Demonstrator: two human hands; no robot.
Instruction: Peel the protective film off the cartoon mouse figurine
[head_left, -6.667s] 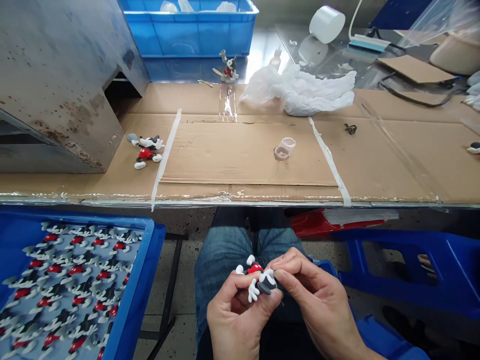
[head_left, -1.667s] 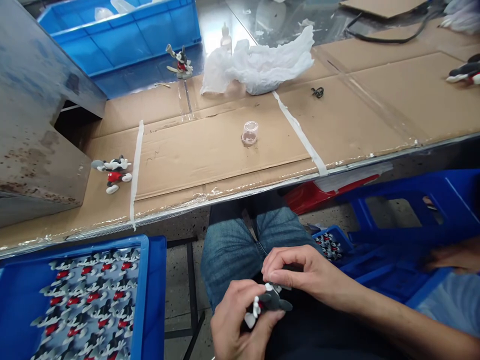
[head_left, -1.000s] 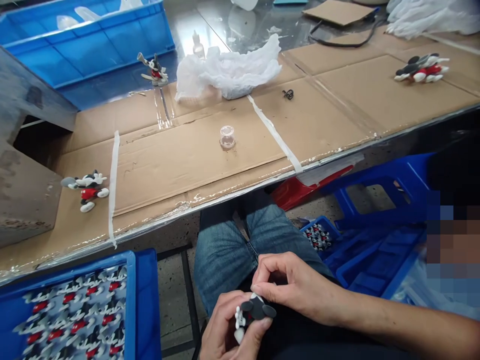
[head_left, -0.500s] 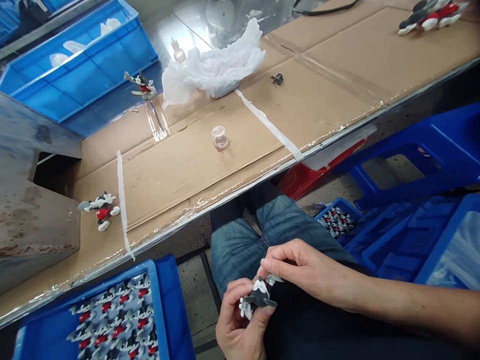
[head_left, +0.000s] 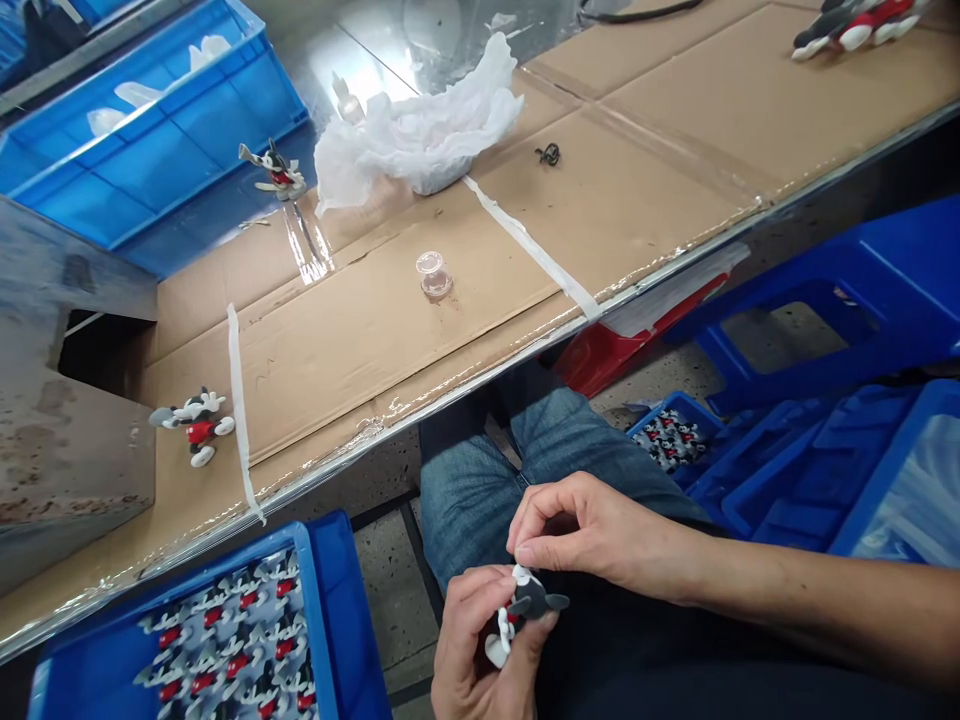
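I see my faded blue denim jeans [head_left: 480, 480], a dark top's hem above them, forearms bare, no sleeves.

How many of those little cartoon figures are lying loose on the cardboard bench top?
3: one figure at the left near the metal box, one by the blue crate, one at the far right, cut off by the frame's edge.

Left hand [head_left: 480, 650] runs off the bottom edge, its fingers [head_left: 469, 590] covering most of the mouse figure [head_left: 525, 610]; beside it, the blue tray [head_left: 330, 610] is cropped too.
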